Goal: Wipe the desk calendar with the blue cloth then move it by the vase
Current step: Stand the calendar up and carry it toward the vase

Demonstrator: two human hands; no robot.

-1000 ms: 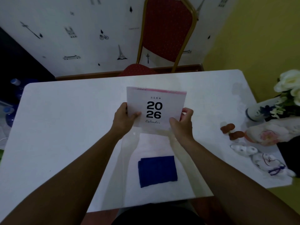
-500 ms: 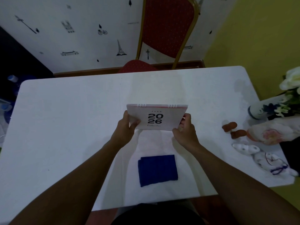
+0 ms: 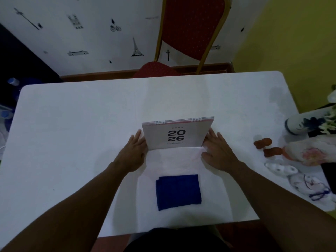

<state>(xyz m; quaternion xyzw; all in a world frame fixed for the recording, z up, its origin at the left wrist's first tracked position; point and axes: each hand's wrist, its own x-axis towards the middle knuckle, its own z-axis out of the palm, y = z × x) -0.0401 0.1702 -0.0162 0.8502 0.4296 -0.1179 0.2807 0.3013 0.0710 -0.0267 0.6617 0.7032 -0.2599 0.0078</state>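
The white desk calendar [image 3: 177,136], printed "2026", stands upright on the middle of the white table [image 3: 72,133] with its spiral binding on top. My left hand [image 3: 132,152] lies flat against its left edge and my right hand [image 3: 217,151] against its right edge. The fingers of both are stretched out and not curled round it. The folded blue cloth [image 3: 178,192] lies flat nearer to me, just below the calendar and between my forearms. The white vase [image 3: 300,124] with a blue pattern and white flowers is at the table's far right edge.
Between the calendar and the vase are two small brown pieces [image 3: 267,146], a floral ornament [image 3: 309,153] and white ceramic figurines [image 3: 298,177]. A red chair [image 3: 190,28] stands behind the table's far edge. The left half of the table is bare.
The calendar was held up facing me, then lowered and set down standing on the table. My fingers have gone from gripping its lower corners to lying flat beside it.
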